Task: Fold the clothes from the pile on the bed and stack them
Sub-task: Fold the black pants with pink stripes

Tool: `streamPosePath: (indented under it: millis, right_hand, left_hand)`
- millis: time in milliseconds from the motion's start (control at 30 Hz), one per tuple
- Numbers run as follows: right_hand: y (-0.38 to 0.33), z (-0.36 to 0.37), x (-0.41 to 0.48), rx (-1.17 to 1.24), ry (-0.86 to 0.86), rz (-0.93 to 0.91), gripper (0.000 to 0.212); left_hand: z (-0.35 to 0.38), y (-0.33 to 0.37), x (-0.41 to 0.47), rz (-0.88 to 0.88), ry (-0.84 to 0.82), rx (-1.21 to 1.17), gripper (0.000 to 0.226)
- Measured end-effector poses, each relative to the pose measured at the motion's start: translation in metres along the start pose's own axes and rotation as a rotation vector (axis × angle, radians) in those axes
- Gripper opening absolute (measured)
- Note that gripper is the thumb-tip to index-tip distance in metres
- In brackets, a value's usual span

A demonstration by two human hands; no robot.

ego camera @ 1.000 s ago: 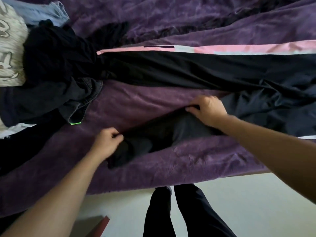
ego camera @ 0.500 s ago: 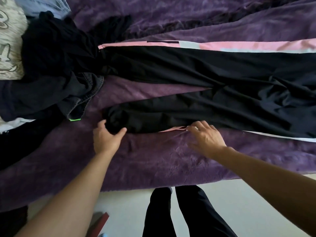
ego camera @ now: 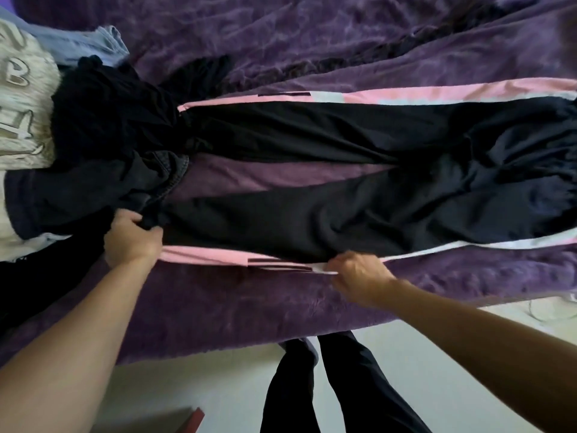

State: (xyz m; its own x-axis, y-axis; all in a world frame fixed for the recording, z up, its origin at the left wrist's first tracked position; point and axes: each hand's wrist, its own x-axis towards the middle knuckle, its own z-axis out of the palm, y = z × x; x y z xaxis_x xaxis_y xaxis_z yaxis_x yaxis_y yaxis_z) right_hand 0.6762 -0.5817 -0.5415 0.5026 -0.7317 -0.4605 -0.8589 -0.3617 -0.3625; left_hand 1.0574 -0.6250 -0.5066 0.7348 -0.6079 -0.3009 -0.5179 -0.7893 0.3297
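Under my left hand (ego camera: 131, 239), whose fingers (ego camera: 137, 217) curl tight round its cuff, the black track trousers with pink-and-white side stripes (ego camera: 312, 220) lie spread along the purple plush bed cover (ego camera: 237, 307). My right hand (ego camera: 359, 276) pinches the near leg's striped edge, fingers curled on it. Just beyond my left fingers sits the pile of dark crumpled clothes (ego camera: 103, 129).

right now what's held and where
Both hold the black track pants with pink side stripes: left hand grips the near leg's end, right hand pinches its striped edge mid-leg.
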Motion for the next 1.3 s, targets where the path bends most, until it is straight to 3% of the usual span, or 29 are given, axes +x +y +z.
streamPosePath:
  millis: [67,133,233,367,567,733,800,933,1000,1133,1267,1300]
  right_hand:
    - [0.006,0.013,-0.010,0.046,-0.030,0.061,0.031]
    - [0.021,0.015,-0.019,0.113,0.084,0.160,0.032]
    - [0.052,0.010,-0.043,0.103,0.192,0.301,0.020]
    - [0.113,-0.003,-0.093,-0.006,0.167,0.503,0.015]
    - [0.236,-0.035,-0.162,-0.214,0.104,0.726,0.050]
    - [0.328,-0.033,-0.174,-0.320,0.046,0.684,0.061]
    - [0.362,-0.027,-0.173,-0.334,0.123,0.656,0.058]
    - [0.413,-0.032,-0.180,-0.321,0.452,0.417,0.030]
    - [0.429,-0.041,-0.200,-0.312,0.511,0.315,0.025]
    - [0.447,-0.042,-0.242,-0.302,0.412,0.171,0.020]
    - [0.455,-0.048,-0.244,-0.287,0.333,0.237,0.009]
    - [0.459,-0.050,-0.243,-0.276,0.325,0.273,0.019]
  left_hand:
    - [0.002,-0.004,-0.010,0.082,-0.044,0.252,0.051]
    - [0.012,0.000,-0.026,0.251,-0.017,0.354,0.053]
    - [0.041,0.022,-0.066,0.498,-0.065,0.338,0.038]
    - [0.084,0.063,-0.150,0.756,-0.293,0.252,0.017]
    - [0.160,0.116,-0.272,1.107,-0.478,0.332,0.020]
    - [0.242,0.152,-0.326,1.136,-0.499,0.538,0.037]
    - [0.271,0.163,-0.333,1.093,-0.426,0.608,0.051]
    - [0.291,0.185,-0.336,0.986,-0.266,0.576,0.022]
    - [0.283,0.186,-0.344,0.971,-0.282,0.517,0.011]
    - [0.263,0.172,-0.376,1.001,-0.379,0.576,0.017]
    - [0.270,0.181,-0.383,0.941,-0.343,0.658,0.029]
    - [0.274,0.185,-0.380,0.941,-0.322,0.695,0.036]
